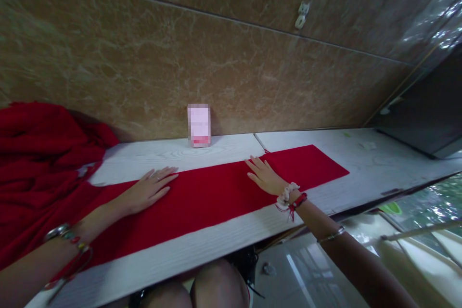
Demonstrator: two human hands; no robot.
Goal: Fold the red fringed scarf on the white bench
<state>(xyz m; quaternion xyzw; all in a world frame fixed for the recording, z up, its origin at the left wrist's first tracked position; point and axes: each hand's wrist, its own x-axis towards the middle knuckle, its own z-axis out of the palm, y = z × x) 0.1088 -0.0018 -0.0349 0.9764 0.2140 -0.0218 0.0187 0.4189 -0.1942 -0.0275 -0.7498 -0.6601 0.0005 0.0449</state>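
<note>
The red cloth (212, 199) lies as a flat strip lengthwise on the white table (216, 240), between its front and back edges, from a bunched heap (36, 168) at the left end to a straight-cut end short of the right. The left hand (149, 191) and right hand (267, 178) rest palm down on it, well apart, fingers spread and gripping nothing. Near the table's back edge stands a blurred pink-and-white object (199, 122), by the marbled wall (144, 67).
</note>
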